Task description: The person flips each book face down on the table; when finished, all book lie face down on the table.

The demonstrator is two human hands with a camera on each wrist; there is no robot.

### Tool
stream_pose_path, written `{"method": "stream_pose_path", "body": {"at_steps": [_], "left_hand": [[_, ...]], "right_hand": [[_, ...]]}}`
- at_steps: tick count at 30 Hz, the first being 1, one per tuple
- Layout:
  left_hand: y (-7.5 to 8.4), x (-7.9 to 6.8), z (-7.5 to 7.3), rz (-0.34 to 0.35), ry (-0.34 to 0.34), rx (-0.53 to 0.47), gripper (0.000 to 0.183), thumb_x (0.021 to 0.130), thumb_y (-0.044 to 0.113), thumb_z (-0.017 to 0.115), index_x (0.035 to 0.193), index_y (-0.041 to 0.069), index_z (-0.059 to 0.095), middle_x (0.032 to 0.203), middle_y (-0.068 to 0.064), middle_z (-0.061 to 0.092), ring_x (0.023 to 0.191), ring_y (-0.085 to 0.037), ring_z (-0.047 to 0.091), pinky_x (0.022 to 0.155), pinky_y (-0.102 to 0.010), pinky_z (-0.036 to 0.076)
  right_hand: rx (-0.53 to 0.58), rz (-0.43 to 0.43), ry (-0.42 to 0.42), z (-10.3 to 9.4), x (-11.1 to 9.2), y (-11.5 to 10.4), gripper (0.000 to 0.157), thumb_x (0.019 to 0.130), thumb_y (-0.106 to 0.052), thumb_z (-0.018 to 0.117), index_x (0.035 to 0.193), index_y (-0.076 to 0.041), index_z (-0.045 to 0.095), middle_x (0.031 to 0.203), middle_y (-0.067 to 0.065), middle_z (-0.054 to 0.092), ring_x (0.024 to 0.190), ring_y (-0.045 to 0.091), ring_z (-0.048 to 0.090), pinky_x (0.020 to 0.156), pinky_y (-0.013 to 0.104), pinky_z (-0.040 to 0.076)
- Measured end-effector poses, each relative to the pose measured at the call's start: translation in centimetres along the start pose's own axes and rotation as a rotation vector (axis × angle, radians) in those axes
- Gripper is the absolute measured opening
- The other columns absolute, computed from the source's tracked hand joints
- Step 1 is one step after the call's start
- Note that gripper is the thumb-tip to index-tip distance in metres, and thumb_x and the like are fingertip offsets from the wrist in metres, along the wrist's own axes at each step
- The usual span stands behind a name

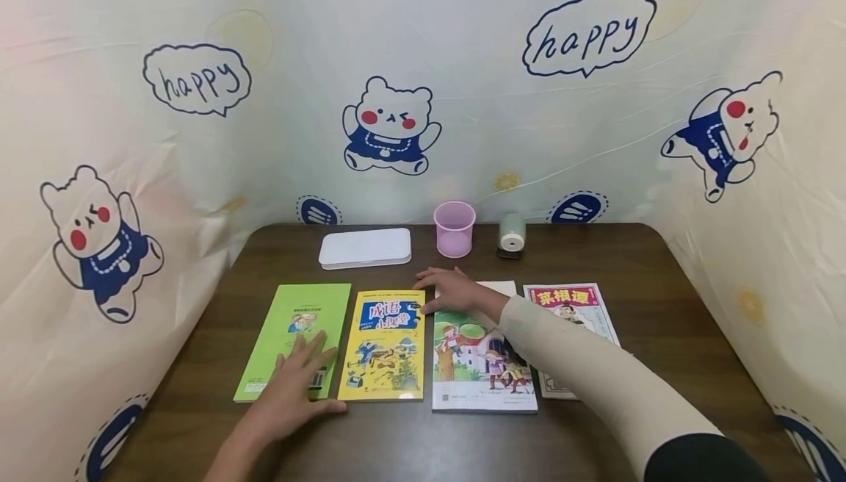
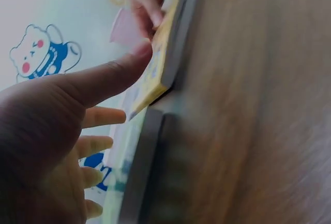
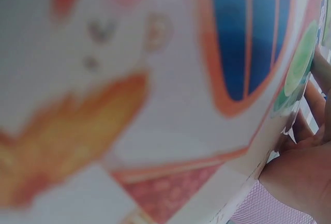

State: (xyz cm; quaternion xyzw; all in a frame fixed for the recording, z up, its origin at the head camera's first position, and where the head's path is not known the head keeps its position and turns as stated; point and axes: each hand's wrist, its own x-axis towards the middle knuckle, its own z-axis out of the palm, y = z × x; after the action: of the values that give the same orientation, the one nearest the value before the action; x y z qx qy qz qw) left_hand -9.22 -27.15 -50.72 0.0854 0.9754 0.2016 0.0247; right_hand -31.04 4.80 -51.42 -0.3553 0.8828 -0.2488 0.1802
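Note:
My left hand is spread over the lower part of a green book, fingers apart; the left wrist view shows the thumb near the lower corner of a yellow book. My right hand reaches across the top of a white picture book, its fingers pointing left toward the upper right corner of the yellow book. Whether those fingertips touch the yellow book, I cannot tell. The right sleeve partly covers a book with a pink-red title. Neither hand grips anything that shows.
Along the back of the brown table stand a flat white case, a pink cup and a small green device with a round white front. A printed cloth hangs behind and at both sides.

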Motion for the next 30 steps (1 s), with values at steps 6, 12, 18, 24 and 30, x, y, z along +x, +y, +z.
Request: {"method": "stream_pose_path", "body": {"at_steps": [6,12,18,24,30], "left_hand": [[0.5,0.1,0.9,0.014,-0.026,0.008,0.103,0.069,0.067,0.084,0.151,0.012,0.054,0.169,-0.019,0.023,0.154,-0.053,0.009,0.114,-0.08,0.009],[0.7,0.4,1.0,-0.005,-0.069,0.016,0.101,0.071,0.065,0.084,0.15,0.01,0.055,0.171,-0.018,0.017,0.155,-0.05,0.006,0.118,-0.077,0.006],[0.8,0.7,1.1,0.001,-0.068,0.002,0.093,0.075,0.055,0.086,0.149,0.008,0.056,0.171,-0.018,0.017,0.155,-0.05,0.007,0.117,-0.077,0.006],[0.8,0.9,1.2,-0.019,-0.074,0.007,0.091,0.075,0.055,0.086,0.147,0.008,0.057,0.17,-0.019,0.018,0.155,-0.051,0.007,0.116,-0.078,0.006],[0.8,1.1,1.1,-0.035,-0.082,-0.028,0.092,0.074,0.058,0.086,0.146,0.008,0.058,0.17,-0.02,0.019,0.155,-0.052,0.006,0.116,-0.079,0.004]], "right_hand": [[-0.003,0.023,-0.012,0.1,-0.1,-0.2,0.053,0.094,-0.04,0.075,0.142,-0.021,0.063,0.163,0.001,0.042,0.158,0.03,0.018,0.123,0.07,0.005],[-0.007,0.016,-0.012,0.0,0.2,-0.2,0.054,0.094,-0.041,0.075,0.143,-0.021,0.063,0.163,0.001,0.042,0.159,0.03,0.018,0.123,0.07,0.005],[-0.014,0.03,-0.007,0.1,0.2,0.0,0.053,0.093,-0.042,0.076,0.142,-0.023,0.064,0.163,0.0,0.041,0.159,0.029,0.018,0.124,0.069,0.006],[-0.012,0.041,-0.01,0.1,0.3,0.0,0.053,0.093,-0.042,0.076,0.141,-0.024,0.064,0.164,0.0,0.041,0.159,0.03,0.018,0.124,0.069,0.006],[-0.013,0.055,-0.01,0.2,0.4,0.0,0.052,0.094,-0.043,0.075,0.142,-0.026,0.063,0.163,-0.001,0.041,0.159,0.028,0.017,0.124,0.068,0.006]]}}
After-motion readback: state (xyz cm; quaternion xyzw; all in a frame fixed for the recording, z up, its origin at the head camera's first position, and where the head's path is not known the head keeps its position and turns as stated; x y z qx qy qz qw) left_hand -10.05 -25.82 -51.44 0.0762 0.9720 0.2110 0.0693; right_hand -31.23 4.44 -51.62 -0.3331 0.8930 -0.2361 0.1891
